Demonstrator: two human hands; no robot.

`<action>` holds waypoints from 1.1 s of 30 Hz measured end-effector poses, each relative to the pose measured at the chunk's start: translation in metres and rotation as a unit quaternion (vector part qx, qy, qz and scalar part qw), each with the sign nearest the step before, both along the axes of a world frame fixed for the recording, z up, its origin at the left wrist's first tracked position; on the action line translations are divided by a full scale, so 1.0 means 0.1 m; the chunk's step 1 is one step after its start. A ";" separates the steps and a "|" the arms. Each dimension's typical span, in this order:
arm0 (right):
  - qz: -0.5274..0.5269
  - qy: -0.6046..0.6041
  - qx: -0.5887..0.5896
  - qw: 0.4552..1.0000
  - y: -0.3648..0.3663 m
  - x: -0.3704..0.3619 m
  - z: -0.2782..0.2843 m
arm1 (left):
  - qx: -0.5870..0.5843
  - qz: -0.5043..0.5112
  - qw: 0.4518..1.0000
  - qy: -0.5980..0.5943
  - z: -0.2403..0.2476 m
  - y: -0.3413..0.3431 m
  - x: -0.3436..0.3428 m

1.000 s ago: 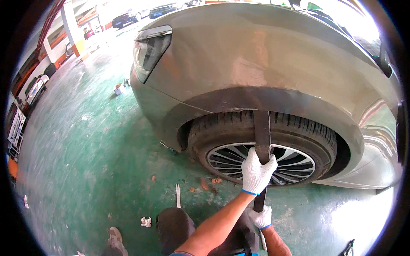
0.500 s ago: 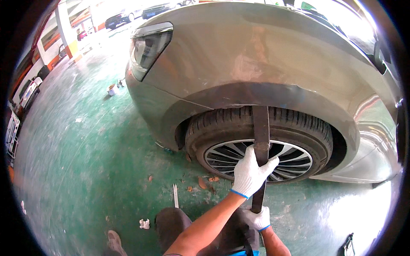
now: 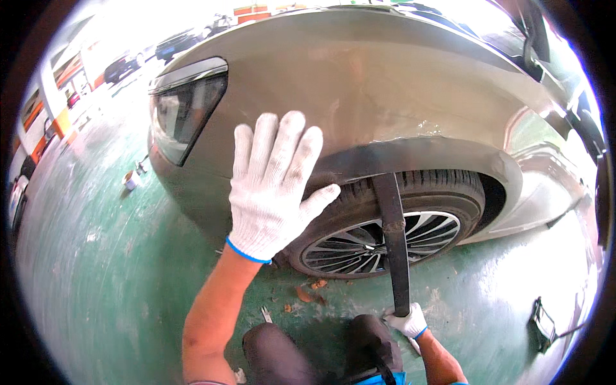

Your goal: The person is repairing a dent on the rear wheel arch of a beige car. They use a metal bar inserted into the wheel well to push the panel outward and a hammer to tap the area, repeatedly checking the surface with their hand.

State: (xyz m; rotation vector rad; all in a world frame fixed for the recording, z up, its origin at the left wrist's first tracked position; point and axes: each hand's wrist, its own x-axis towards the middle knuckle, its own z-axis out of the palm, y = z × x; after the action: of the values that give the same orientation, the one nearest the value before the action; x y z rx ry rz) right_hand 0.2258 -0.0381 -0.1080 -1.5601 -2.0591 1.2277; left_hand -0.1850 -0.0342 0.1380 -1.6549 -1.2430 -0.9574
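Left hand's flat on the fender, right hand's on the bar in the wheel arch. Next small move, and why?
Probably lever the long dark bar gently with the right hand. Its top sits under the wheel arch lip above the tyre, and the left hand lies spread on the fender, placed to feel the panel.

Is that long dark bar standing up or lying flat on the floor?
Standing up, slightly tilted. The dark bar rises from the right hand gripping its lower end, and its top reaches under the wheel arch, crossing the tyre.

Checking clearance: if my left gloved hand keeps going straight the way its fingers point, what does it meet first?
Probably the grey car's fender panel above the wheel arch: the left hand in its white knit glove is spread against or just before it; depth is unclear.
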 end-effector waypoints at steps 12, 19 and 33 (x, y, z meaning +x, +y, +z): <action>-0.037 -0.012 -0.060 0.997 -0.10 0.04 0.07 | -0.046 -0.088 0.989 0.106 0.66 0.25 0.04; -0.023 0.040 -0.062 0.997 -0.08 0.05 0.05 | -0.036 -0.111 0.991 0.069 0.42 0.08 -0.28; -0.053 0.038 -0.063 0.996 -0.17 0.00 0.23 | -0.005 -0.149 0.989 0.022 0.52 0.20 -0.13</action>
State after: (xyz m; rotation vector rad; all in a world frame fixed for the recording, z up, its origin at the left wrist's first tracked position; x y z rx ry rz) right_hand 0.2256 -0.0555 -0.0852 -1.6267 -1.8600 1.3792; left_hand -0.1978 -0.0144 0.1896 -1.8951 -0.9884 -1.0861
